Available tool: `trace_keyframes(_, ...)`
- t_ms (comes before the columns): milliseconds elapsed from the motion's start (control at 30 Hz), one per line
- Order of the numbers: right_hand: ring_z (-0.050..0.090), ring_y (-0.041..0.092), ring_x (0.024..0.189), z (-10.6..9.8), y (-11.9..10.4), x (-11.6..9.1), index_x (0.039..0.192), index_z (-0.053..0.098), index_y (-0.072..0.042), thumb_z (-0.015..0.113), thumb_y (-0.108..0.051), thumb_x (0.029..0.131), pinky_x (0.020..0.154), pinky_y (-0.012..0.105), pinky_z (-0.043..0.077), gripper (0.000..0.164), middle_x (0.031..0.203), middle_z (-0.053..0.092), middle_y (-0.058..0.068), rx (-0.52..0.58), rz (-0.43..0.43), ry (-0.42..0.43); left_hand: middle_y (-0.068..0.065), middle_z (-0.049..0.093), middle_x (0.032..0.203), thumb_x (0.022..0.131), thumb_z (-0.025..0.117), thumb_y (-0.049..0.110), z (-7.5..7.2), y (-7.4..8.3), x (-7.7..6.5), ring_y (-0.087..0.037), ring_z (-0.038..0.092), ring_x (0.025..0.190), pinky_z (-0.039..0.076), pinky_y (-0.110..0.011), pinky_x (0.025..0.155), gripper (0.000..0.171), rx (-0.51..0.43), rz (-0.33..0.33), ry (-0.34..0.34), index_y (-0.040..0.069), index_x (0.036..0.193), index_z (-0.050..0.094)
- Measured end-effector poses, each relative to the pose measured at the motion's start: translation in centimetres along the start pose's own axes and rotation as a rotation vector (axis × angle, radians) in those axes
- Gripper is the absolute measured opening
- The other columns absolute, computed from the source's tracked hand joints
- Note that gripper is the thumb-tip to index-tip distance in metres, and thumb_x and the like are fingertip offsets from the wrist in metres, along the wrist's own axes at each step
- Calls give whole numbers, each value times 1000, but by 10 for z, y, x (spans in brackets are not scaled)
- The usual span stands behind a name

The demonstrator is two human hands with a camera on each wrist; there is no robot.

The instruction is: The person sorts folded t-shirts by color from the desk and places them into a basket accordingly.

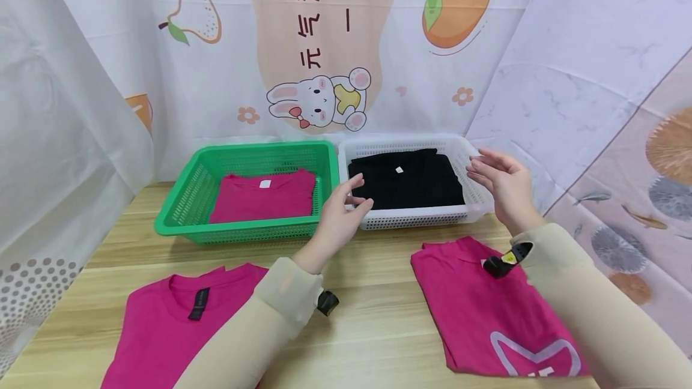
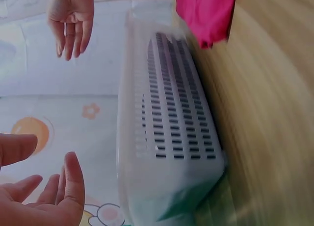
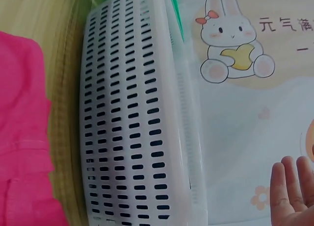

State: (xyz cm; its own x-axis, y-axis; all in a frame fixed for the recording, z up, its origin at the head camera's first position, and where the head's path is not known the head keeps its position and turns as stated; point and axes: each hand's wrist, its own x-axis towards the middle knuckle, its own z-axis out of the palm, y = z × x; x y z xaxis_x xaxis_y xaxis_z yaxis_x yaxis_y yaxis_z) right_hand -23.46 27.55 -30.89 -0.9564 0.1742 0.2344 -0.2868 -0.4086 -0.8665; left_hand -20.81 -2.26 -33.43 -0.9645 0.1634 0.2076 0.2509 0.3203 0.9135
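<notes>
A folded black shirt [image 1: 405,182] with a small white label lies in the white basket [image 1: 413,221]. My left hand [image 1: 342,215] hovers over that basket's near left corner, its fingers loosely bent and nothing between them. Above the basket's right end my right hand [image 1: 503,185] is raised, fingers extended and holding nothing. In the left wrist view, the left hand [image 2: 46,196] and right hand [image 2: 72,20] both appear beside the basket wall [image 2: 176,103]. In the right wrist view, the right hand [image 3: 293,191] shows at the lower right edge.
A green basket [image 1: 245,236] holds a folded magenta shirt [image 1: 265,200], left of the white one. Another magenta shirt [image 1: 157,317] with a dark label lies on the wooden table [image 1: 367,329] at front left. A printed magenta shirt [image 1: 476,311] lies at front right, partly under my right forearm.
</notes>
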Motion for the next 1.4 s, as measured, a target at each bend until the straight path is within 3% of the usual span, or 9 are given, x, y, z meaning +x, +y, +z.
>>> trace_keyframes(267,76,18,80,-14,1,-33,104,74,-5,57,15,91,77,28,60,29,94,76,7,26,-29,-59,-12,55,143,95,63,11,13,0,-24,-29,63,113,56,-40,90,54,-138,5,-22,8,147,47)
trace_keyframes(500,76,19,86,-24,1,-57,115,71,-1,56,15,91,80,29,59,33,101,76,8,29,-54,-74,-13,54,143,96,63,11,28,-3,-39,-30,62,115,57,-39,90,53,-202,-26,-61,7,146,47)
trace_keyframes(833,75,21,89,-44,-5,-83,124,66,2,50,17,94,83,30,58,37,111,75,10,20,-109,-74,-18,50,144,96,61,9,50,-2,-63,-30,63,113,59,-33,84,54,-409,-103,-191,1,147,43)
trace_keyframes(967,75,21,89,-53,-7,-91,126,64,3,49,18,93,84,29,58,39,112,74,10,-8,-126,-67,-17,52,143,95,63,10,60,-4,-69,-29,64,112,59,-32,84,53,-419,-132,-198,3,145,46)
trace_keyframes(1167,75,18,89,-67,-4,-105,129,62,5,51,16,93,82,26,58,39,111,75,8,-78,-169,-2,-16,54,142,95,65,14,76,-12,-78,-38,56,123,58,-33,86,53,-374,-157,-203,3,144,48)
trace_keyframes(1400,76,21,88,-83,4,-121,127,61,9,49,19,93,80,28,59,38,109,75,12,-33,-199,66,-18,51,143,95,65,17,92,-17,-88,-37,52,127,55,-32,91,55,-358,-177,-212,2,145,47)
